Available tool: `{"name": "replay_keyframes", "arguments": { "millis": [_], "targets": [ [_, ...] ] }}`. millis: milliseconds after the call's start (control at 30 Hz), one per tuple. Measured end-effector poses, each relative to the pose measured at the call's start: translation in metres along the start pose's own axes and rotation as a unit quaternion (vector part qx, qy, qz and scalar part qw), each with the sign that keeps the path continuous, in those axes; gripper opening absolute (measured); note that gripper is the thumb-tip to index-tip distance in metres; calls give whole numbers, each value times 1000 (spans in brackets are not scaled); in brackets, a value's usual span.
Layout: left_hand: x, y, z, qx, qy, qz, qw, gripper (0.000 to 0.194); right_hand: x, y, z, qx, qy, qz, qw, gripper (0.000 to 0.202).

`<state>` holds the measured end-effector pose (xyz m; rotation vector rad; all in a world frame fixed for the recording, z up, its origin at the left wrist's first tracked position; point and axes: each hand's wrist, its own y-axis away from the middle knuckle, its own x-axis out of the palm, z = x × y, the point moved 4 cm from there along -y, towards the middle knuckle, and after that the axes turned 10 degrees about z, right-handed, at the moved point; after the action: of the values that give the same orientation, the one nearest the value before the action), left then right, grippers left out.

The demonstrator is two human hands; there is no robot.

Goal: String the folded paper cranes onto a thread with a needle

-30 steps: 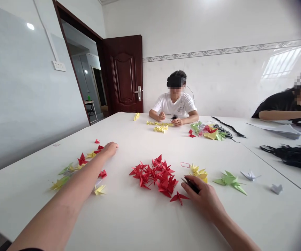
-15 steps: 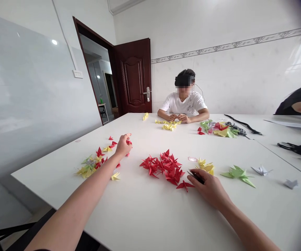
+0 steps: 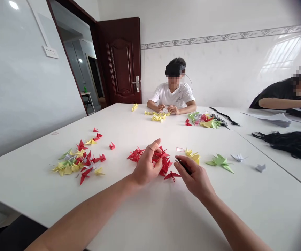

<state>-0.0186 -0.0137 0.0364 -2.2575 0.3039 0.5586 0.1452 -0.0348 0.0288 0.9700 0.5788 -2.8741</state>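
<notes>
My left hand [image 3: 146,164] is over a pile of red paper cranes [image 3: 135,156], hiding part of it. Its thumb and fingers are apart, and I see nothing held between them. My right hand [image 3: 196,174] rests on the table just right of the pile, closed round a slim dark tool [image 3: 184,165] whose kind is mostly hidden. Close to the right fingertips lies one red paper crane [image 3: 172,176]. Yellow paper cranes [image 3: 193,156] sit just behind that hand. Green paper cranes [image 3: 220,162] lie further right.
A mixed pile of cranes [image 3: 73,164] lies left on the white table [image 3: 129,219], with a lone red crane [image 3: 112,145] beside it. Grey cranes [image 3: 260,168] and black cords [image 3: 291,143] are at right. A person [image 3: 172,92] works opposite; another person [image 3: 278,94] sits far right.
My left hand has moved right, from beside the mixed pile to over the red pile, and a lone red crane now shows where it was. The view has turned slightly right.
</notes>
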Motion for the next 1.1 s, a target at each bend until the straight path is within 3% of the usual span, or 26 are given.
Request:
{"name": "replay_keyframes", "arguments": {
  "millis": [300, 467, 1100],
  "targets": [
    [-6, 7, 4, -26, -2, 29, 999, 70, 18, 16, 26, -91, 2, 65, 994, 20],
    [0, 10, -7, 23, -12, 63, 998, 74, 20, 16, 23, -57, 10, 60, 996, 19],
    [1, 12, -13, 87, -97, 61, 990, 72, 20, 14, 16, 1, 5, 60, 998, 22]
  ]
}}
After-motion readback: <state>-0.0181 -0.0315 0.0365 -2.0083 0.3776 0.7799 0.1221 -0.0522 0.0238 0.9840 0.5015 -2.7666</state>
